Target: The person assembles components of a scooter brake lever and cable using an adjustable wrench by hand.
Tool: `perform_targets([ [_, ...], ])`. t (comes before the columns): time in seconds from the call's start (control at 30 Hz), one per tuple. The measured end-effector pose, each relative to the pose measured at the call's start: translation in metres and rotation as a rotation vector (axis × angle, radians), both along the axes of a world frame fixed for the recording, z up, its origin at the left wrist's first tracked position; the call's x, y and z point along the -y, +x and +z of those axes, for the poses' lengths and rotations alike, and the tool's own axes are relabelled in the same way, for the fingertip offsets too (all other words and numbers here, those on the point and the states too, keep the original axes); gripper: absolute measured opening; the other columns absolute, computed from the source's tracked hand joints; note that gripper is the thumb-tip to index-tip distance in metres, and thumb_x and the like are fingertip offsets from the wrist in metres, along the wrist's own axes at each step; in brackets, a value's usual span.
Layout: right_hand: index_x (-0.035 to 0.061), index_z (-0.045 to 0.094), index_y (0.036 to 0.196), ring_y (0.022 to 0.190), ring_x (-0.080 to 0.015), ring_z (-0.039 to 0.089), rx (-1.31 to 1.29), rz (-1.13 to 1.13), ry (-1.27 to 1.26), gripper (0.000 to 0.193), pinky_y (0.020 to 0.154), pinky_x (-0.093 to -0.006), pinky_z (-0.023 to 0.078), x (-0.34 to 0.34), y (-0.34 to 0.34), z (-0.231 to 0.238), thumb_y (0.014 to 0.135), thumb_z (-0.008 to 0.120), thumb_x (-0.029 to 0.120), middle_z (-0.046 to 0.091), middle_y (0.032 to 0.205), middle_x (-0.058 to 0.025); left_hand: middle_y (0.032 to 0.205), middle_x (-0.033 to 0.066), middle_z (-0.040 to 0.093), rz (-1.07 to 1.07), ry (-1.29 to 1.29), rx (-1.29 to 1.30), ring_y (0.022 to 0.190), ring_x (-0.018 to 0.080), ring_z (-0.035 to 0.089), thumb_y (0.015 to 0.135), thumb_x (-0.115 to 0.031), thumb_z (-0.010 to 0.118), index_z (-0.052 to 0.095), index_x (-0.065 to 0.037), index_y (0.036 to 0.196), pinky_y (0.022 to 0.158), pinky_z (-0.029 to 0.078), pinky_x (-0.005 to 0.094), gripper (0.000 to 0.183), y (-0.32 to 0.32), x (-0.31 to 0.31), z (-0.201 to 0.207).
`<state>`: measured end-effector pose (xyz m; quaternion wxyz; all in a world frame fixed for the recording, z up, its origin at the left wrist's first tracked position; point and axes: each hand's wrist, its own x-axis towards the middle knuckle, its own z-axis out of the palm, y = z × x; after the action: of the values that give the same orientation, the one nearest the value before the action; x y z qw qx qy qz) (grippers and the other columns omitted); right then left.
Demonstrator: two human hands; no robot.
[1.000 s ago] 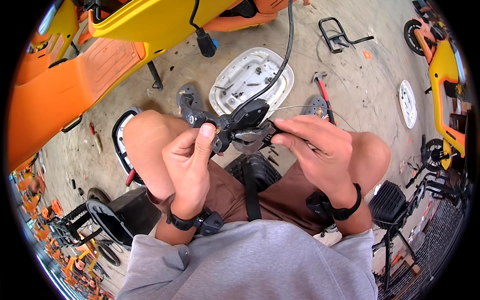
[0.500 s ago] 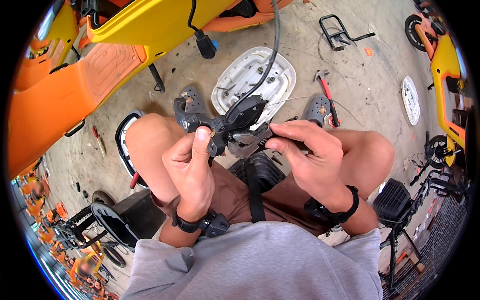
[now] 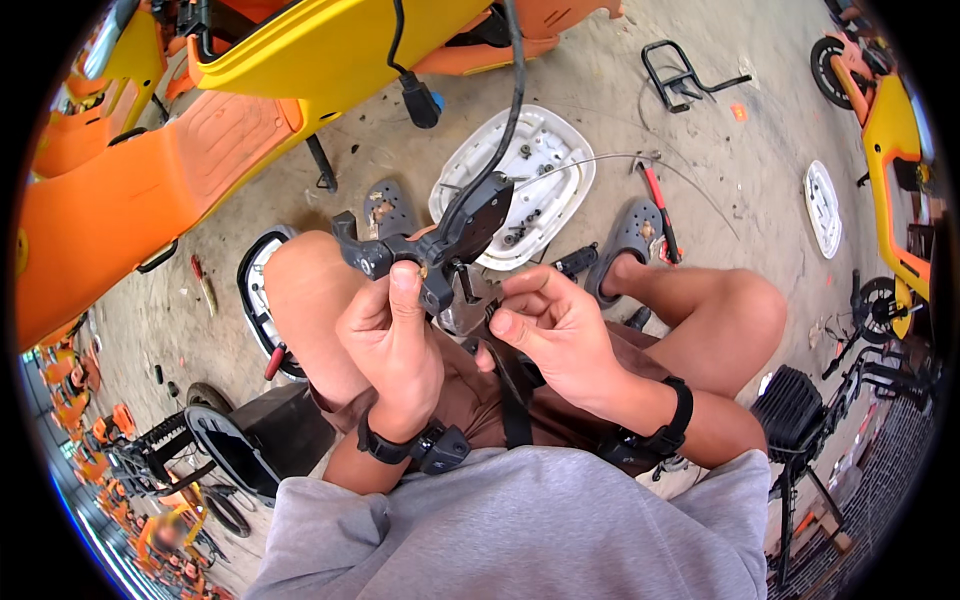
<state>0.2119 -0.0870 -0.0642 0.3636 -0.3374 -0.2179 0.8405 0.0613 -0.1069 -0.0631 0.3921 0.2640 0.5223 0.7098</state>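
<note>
Over my lap, my left hand is closed with thumb and fingers on a black brake lever assembly with a hooked clamp end. A thick black cable rises from it, and a thin bare wire sticks out to the right. My right hand is closed on a tool with a grey metal head, which looks like pliers. The head lies just below the assembly; whether they touch I cannot tell. My fingers hide part of the handles.
Ahead lies a white plastic shell with loose bolts. A red-handled hammer, a black bent-tube frame and a red-handled screwdriver lie on the floor. A yellow and orange scooter stands at left; another at far right.
My right hand has moved left and down, turning the pliers so the handles point toward my lap. The assembly has tilted and moved slightly left in my left hand.
</note>
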Motion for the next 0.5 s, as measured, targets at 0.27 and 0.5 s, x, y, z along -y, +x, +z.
perform_targets([
  [0.27, 0.0046, 0.052, 0.125, 0.070, -0.0201, 0.067, -0.075, 0.054, -0.312, 0.035, 0.058, -0.0313, 0.055, -0.010, 0.025, 0.006, 0.097, 0.061, 0.024, 0.065, 0.096, -0.0102, 0.087, 0.0085, 0.066, -0.010, 0.039, 0.215, 0.069, 0.0131, 0.058, 0.102, -0.019, 0.053, 0.066, 0.004, 0.092, 0.060, 0.048, 0.0296, 0.028, -0.013, -0.013, 0.001],
  [0.5, 0.0043, 0.034, 0.135, 0.057, -0.0185, 0.061, 0.194, 0.056, -0.171, 0.040, 0.049, -0.0310, 0.052, -0.026, 0.034, 0.024, 0.104, 0.047, 0.026, 0.063, 0.095, -0.0151, 0.082, 0.0061, 0.065, -0.028, -0.020, 0.165, 0.066, 0.0107, 0.056, 0.099, -0.019, 0.059, 0.067, 0.004, 0.089, 0.059, 0.047, 0.0259, 0.027, -0.014, -0.011, 0.000],
])
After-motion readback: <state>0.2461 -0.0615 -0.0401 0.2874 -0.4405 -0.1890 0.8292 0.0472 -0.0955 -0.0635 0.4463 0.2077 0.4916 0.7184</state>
